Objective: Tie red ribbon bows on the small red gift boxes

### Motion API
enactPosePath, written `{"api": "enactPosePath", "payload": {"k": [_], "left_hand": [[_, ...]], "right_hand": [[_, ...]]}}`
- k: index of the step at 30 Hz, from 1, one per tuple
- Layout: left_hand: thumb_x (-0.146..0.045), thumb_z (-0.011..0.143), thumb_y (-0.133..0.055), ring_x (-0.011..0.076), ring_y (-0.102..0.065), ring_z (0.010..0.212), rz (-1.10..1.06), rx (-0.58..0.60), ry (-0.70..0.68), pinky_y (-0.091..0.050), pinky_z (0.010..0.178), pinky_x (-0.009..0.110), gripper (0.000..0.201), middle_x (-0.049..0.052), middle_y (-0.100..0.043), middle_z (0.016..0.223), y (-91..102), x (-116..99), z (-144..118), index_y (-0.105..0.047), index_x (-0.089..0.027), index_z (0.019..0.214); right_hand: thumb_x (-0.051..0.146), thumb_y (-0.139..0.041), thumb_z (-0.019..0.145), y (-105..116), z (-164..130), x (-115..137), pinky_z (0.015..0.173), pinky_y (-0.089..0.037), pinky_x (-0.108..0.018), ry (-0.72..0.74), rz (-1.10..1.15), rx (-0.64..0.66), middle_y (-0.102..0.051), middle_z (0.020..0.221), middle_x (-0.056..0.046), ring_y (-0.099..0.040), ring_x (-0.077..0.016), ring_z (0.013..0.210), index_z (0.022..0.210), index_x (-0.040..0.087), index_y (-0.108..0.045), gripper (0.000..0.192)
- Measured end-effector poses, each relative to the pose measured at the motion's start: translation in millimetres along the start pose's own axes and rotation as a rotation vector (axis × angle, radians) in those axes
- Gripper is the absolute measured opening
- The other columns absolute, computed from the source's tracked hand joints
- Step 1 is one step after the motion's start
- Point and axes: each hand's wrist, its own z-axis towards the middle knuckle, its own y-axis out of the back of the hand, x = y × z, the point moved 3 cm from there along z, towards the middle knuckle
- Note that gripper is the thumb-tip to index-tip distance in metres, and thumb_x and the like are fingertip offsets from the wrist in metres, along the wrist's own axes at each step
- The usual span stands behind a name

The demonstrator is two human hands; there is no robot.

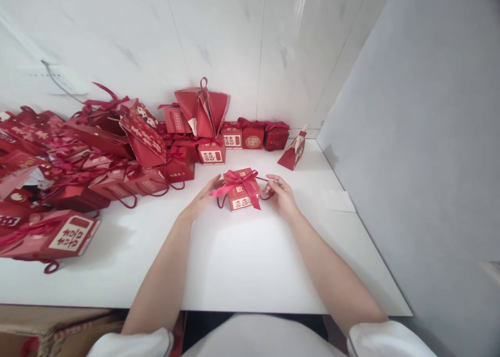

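A small red gift box [242, 191] with a double-happiness label stands on the white table [250, 263] in front of me. A red ribbon [242, 179] is tied in a bow over its top, and dark red cord handles hang at its sides. My left hand [203, 194] is beside the box's left side, fingers stretched out and apart from each other; a ribbon tail crosses in front of it. On the right side, my right hand [282, 193] pinches a ribbon end between thumb and fingers, drawn out from the bow.
Red gift boxes [146, 180] lie heaped along the left, with a row of boxes [253, 137] against the tiled wall. A triangular red box [292, 151] stands at the back right. A white paper piece [342, 201] lies by the grey panel [425, 138]. Lower left is a cardboard box [58, 320].
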Motion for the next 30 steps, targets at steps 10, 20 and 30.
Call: {"api": "enactPosePath", "payload": {"k": [10, 20, 30], "left_hand": [[-0.031, 0.065, -0.08, 0.0107, -0.054, 0.056, -0.202, -0.167, 0.281, -0.047, 0.064, 0.025, 0.029, -0.005, -0.05, 0.055, -8.6, -20, -9, -0.055, -0.016, 0.065], [-0.023, 0.086, -0.059, 0.006, -0.045, 0.042, -0.667, -0.404, 0.127, -0.055, 0.059, 0.023, 0.026, -0.006, -0.043, 0.054, 1.7, -49, -19, -0.046, -0.016, 0.064], [-0.026, 0.083, -0.058, 0.0081, -0.05, 0.048, -0.355, -0.539, 0.374, -0.053, 0.062, 0.024, 0.018, -0.003, -0.049, 0.059, 21.9, -35, -21, -0.051, -0.016, 0.07]], "right_hand": [[0.031, -0.067, 0.077, 11, -1, 40, 0.046, -0.042, -0.018, -0.106, 0.44, -0.119, -0.07, 0.093, 0.001, -0.058, -0.0092, 0.066, 0.095, 0.027, -0.068, 0.019], [0.053, -0.047, 0.085, 37, -9, 59, 0.034, -0.033, -0.016, -0.021, 0.601, -0.064, -0.072, 0.108, -0.004, -0.049, -0.007, 0.051, 0.091, 0.024, -0.071, 0.038], [0.057, -0.056, 0.08, 44, 3, 36, 0.044, -0.048, -0.023, -0.151, 0.161, -0.249, -0.073, 0.091, -0.005, -0.062, -0.0131, 0.058, 0.085, 0.024, -0.064, 0.034]]}}
